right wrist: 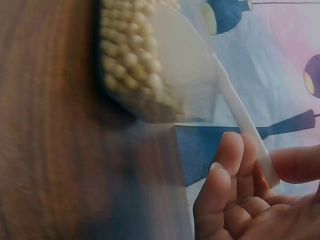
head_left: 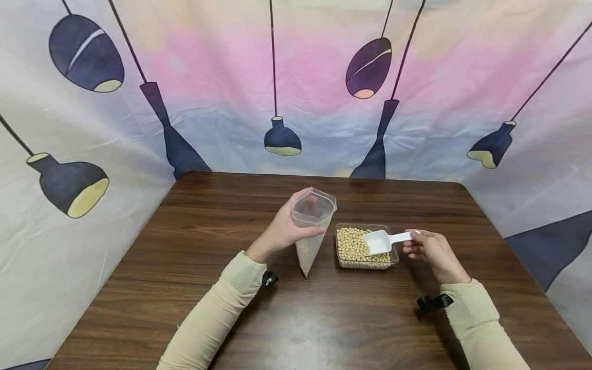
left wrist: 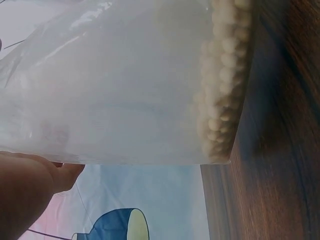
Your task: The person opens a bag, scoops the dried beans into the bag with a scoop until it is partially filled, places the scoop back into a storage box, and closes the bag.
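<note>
My left hand (head_left: 283, 226) grips a clear plastic bag (head_left: 311, 241) near its top, and the bag's mouth gapes upward. Pale round beans (left wrist: 225, 80) lie in the bottom of the bag in the left wrist view. To the right, a clear rectangular container (head_left: 367, 265) holds more of the beans (head_left: 351, 244). The fingers and thumb of my right hand (head_left: 432, 252) pinch the handle end of a white scoop (head_left: 380, 241). The scoop's head sits among the beans inside the container; in the right wrist view the container wall partly veils it.
Everything is on a dark wooden table (head_left: 296, 318) with rounded far corners. A cloth backdrop (head_left: 222, 77) printed with hanging lamps surrounds its back and sides. Black straps (head_left: 435, 302) circle both wrists below the cream sleeves.
</note>
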A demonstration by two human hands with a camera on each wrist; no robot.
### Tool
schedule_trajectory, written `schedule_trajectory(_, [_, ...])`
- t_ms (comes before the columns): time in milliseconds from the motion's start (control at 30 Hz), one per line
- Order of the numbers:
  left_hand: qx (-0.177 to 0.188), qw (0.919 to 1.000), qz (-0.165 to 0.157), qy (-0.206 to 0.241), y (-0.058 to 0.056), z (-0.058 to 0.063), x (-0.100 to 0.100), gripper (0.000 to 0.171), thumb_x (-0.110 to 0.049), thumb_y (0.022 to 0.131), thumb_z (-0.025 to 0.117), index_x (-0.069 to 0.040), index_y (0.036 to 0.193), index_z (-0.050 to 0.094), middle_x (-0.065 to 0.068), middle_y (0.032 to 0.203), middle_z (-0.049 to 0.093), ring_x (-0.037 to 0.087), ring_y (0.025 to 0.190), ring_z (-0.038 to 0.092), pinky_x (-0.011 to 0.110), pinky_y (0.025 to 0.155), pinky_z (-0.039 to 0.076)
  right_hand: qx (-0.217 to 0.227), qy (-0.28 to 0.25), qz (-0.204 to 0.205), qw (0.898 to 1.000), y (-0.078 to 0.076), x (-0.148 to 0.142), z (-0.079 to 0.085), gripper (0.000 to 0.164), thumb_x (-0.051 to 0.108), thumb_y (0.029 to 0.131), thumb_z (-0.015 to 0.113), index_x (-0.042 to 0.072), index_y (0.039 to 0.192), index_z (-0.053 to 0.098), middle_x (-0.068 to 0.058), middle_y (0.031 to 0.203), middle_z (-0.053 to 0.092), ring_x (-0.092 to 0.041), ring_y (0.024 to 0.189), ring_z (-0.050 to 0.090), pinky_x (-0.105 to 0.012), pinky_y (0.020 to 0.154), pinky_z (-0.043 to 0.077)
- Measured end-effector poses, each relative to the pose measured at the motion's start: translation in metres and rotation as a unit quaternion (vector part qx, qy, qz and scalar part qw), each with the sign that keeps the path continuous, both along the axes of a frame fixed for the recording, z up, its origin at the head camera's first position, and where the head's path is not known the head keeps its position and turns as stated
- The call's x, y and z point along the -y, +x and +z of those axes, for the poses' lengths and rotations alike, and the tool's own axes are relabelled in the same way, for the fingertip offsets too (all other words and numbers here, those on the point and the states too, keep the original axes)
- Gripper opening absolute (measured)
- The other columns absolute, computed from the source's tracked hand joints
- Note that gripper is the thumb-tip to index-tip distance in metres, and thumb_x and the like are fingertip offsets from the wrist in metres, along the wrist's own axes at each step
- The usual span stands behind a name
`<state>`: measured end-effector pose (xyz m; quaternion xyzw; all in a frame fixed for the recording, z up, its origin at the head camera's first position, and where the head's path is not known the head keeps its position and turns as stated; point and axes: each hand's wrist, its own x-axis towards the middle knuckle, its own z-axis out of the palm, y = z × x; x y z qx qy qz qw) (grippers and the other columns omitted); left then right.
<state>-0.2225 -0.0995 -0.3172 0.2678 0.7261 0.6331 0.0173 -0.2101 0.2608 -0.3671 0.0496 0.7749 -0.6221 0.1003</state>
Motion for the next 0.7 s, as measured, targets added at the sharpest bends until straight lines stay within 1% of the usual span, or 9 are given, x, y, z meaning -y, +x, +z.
schedule_trajectory(133, [0.004, 1.0, 0.001, -0.001, 0.001, 0.0, 0.0, 0.085, 0.004, 0.078, 0.077, 0.001, 0.149, 0.029, 0.026, 0.135, 0.047, 0.043, 0.12, 0.048, 0.041, 0.094, 0.048, 0.006, -0.021, 0.002, 1.0, 0.001, 0.001, -0.006, 0.05, 0.023, 0.106, 0.036, -0.015, 0.139, 0.033, 0.006, 0.084, 0.061, -0.005, 0.076, 0.061, -0.023, 0.07, 0.053])
schedule_trajectory(233, [0.005, 1.0, 0.0, -0.002, 0.001, 0.001, 0.0, 0.086, 0.004, 0.078, 0.076, 0.0, 0.149, 0.029, 0.026, 0.135, 0.046, 0.043, 0.12, 0.048, 0.04, 0.093, 0.048, 0.006, -0.031, -0.007, 0.999, 0.002, 0.0, -0.008, 0.05, 0.023, 0.107, 0.035, -0.015, 0.14, 0.032, 0.005, 0.084, 0.061, -0.005, 0.076, 0.061, -0.023, 0.069, 0.052])
schedule_trajectory(333, [0.001, 1.0, -0.003, 0.0, 0.001, 0.001, 0.0, 0.086, 0.004, 0.078, 0.076, 0.002, 0.149, 0.028, 0.027, 0.135, 0.046, 0.044, 0.12, 0.048, 0.041, 0.093, 0.048, 0.007, -0.042, -0.012, 0.999, 0.002, -0.003, -0.009, 0.051, 0.023, 0.107, 0.034, -0.014, 0.141, 0.03, 0.004, 0.086, 0.061, -0.006, 0.077, 0.061, -0.024, 0.07, 0.052])
schedule_trajectory(433, [-0.004, 1.0, -0.004, 0.0, 0.001, 0.001, 0.001, 0.086, 0.004, 0.079, 0.076, 0.003, 0.149, 0.028, 0.027, 0.135, 0.046, 0.044, 0.121, 0.047, 0.043, 0.094, 0.048, 0.022, -0.068, -0.012, 0.997, 0.001, -0.007, -0.01, 0.048, 0.024, 0.107, 0.034, -0.011, 0.141, 0.031, 0.003, 0.088, 0.061, -0.008, 0.08, 0.06, -0.025, 0.072, 0.051])
schedule_trajectory(500, [-0.005, 1.0, -0.002, 0.001, 0.002, 0.001, 0.002, 0.086, 0.004, 0.078, 0.076, 0.001, 0.149, 0.028, 0.026, 0.136, 0.046, 0.044, 0.121, 0.047, 0.043, 0.095, 0.047, 0.037, -0.092, -0.008, 0.995, 0.001, -0.01, -0.011, 0.043, 0.024, 0.107, 0.033, -0.005, 0.138, 0.035, 0.003, 0.088, 0.06, -0.01, 0.081, 0.059, -0.026, 0.074, 0.05])
schedule_trajectory(600, [-0.005, 1.0, -0.002, 0.0, 0.003, 0.002, 0.003, 0.086, 0.004, 0.078, 0.076, -0.001, 0.15, 0.029, 0.026, 0.136, 0.046, 0.043, 0.122, 0.047, 0.042, 0.095, 0.047, 0.058, -0.142, -0.002, 0.988, 0.001, -0.013, -0.011, 0.031, 0.024, 0.107, 0.033, 0.004, 0.13, 0.04, 0.003, 0.088, 0.059, -0.011, 0.082, 0.057, -0.026, 0.076, 0.049])
schedule_trajectory(700, [-0.006, 1.0, -0.005, 0.0, 0.003, 0.002, 0.004, 0.086, 0.004, 0.078, 0.076, -0.002, 0.15, 0.029, 0.026, 0.136, 0.045, 0.043, 0.122, 0.046, 0.042, 0.095, 0.047, 0.069, -0.197, -0.001, 0.978, 0.003, -0.015, -0.009, 0.023, 0.025, 0.107, 0.034, 0.011, 0.121, 0.046, 0.002, 0.089, 0.058, -0.013, 0.082, 0.056, -0.026, 0.077, 0.048])
